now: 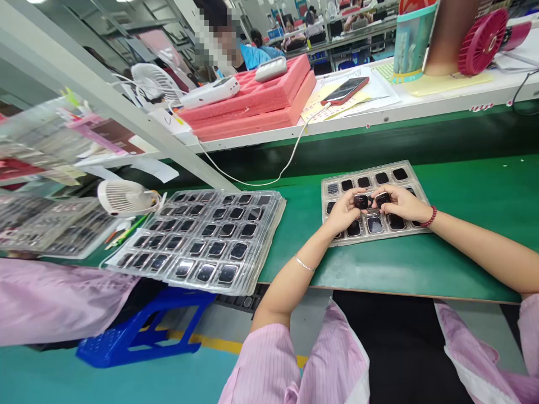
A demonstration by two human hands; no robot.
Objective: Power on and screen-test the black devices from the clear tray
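Over a clear plastic tray (362,238), my left hand (346,212) pinches a square black smartwatch face (361,202) between thumb and fingers. Just beside it, my right hand (400,203) is closed on a second smartwatch face (382,199). The two pieces are close together, their dark screens showing. Below and around both hands, the tray's pockets hold several more dark square faces, such as one watch face (374,224) near the front. One pocket at the tray's back left corner looks lighter than the others. My palms hide part of the tray's middle.
To the left, stacked clear trays (269,247) hold many watch faces, with a white fan (126,197) behind. A shelf (446,101) above carries pink foam (252,106), a phone (346,91) and a red fan (482,42). A blue stool (143,325) stands below; a co-worker's pink sleeve (59,300) is at left.
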